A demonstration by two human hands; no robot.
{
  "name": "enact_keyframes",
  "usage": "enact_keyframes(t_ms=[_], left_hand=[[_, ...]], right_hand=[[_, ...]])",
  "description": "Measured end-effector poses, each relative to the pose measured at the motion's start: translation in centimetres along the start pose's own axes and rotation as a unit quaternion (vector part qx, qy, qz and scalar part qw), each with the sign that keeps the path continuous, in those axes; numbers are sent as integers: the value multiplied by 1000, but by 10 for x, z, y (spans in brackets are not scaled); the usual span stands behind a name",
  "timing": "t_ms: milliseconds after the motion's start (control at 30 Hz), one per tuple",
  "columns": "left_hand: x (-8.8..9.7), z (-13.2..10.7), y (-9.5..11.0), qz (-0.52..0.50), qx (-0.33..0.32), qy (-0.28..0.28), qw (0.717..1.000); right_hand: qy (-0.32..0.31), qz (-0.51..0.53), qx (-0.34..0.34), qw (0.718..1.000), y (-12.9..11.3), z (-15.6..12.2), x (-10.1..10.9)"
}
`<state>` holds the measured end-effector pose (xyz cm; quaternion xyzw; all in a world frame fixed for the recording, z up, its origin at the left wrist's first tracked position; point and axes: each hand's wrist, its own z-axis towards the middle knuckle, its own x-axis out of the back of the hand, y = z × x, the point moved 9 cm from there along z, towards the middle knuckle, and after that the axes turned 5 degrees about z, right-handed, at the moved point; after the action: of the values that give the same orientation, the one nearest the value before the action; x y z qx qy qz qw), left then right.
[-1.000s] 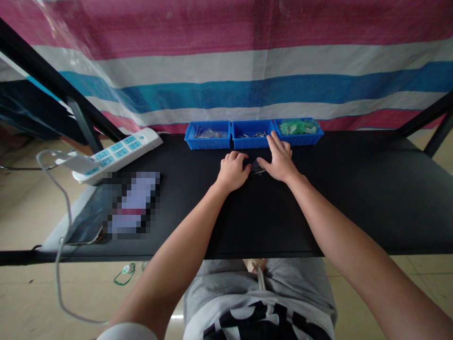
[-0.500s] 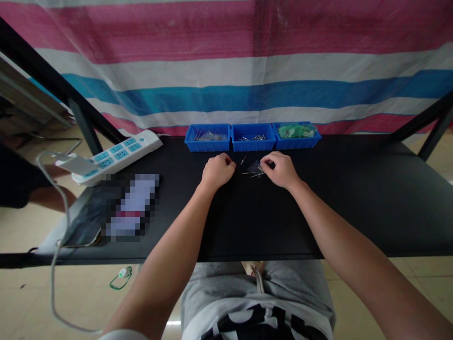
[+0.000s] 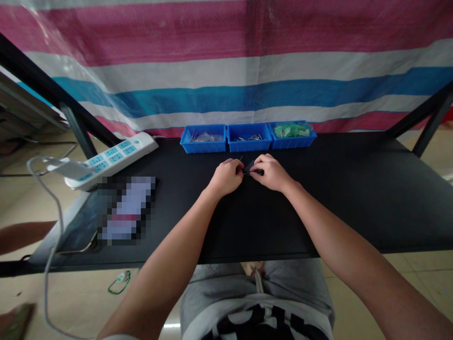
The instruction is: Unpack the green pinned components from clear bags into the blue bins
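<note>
Logging the head-camera view from left to right, I note another person's forearm [image 3: 21, 236] at the far left edge, beyond the black surface [image 3: 336, 212] and apart from the operator's arms. A grey cable [image 3: 47, 226] hangs over the surface's near left edge, and a white power strip [image 3: 111, 160] with teal sockets lies at the back left. In front of it is a pixelated flat object [image 3: 127, 210]; I cannot identify it.

Three blue bins stand side by side along the back edge. The left bin [image 3: 203, 140] holds clear packets, the middle bin [image 3: 248, 138] holds thin metal pins, and the right bin [image 3: 292, 136] holds green pieces.

Below the middle bin, my left hand [image 3: 226, 177] and right hand [image 3: 271, 172] are closed in toward each other, with curled fingers and no gap left open. Between them, a small dark piece [image 3: 250, 167] appears pinched by the fingertips of both hands, clear of the bins. I cannot tell which hand bears its weight. A thin metal pin [image 3: 241, 158] stands just above the left hand's fingers.
</note>
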<state>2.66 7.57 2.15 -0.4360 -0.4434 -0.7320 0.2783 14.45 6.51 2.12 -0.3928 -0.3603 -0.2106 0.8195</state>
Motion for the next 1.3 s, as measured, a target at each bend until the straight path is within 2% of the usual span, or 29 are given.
enact_keyframes(t_ms=[167,433,633,733,900,1067,1300], left_hand=[[-9,-2,12,-30,-45,-13,998],[-15,0,8,-40,-50,-6,998],[-3,0,9,-52,-42,59,996],[4,-2,12,-36,-35,71,996],[9,-5,17,-29,-41,72,996],[19,-7,15,-51,-29,118,991],[18,-4,15,-40,-23,97,994]], right_hand=[[-10,-10,0,1000,0,0,-3],[-21,-13,-10,1000,0,0,-7],[45,16,-20,999,-2,1,9],[68,32,-23,997,-3,1,15],[63,65,-17,996,-5,3,16],[115,109,-30,987,-5,0,27],[150,142,-42,978,-5,-3,33]])
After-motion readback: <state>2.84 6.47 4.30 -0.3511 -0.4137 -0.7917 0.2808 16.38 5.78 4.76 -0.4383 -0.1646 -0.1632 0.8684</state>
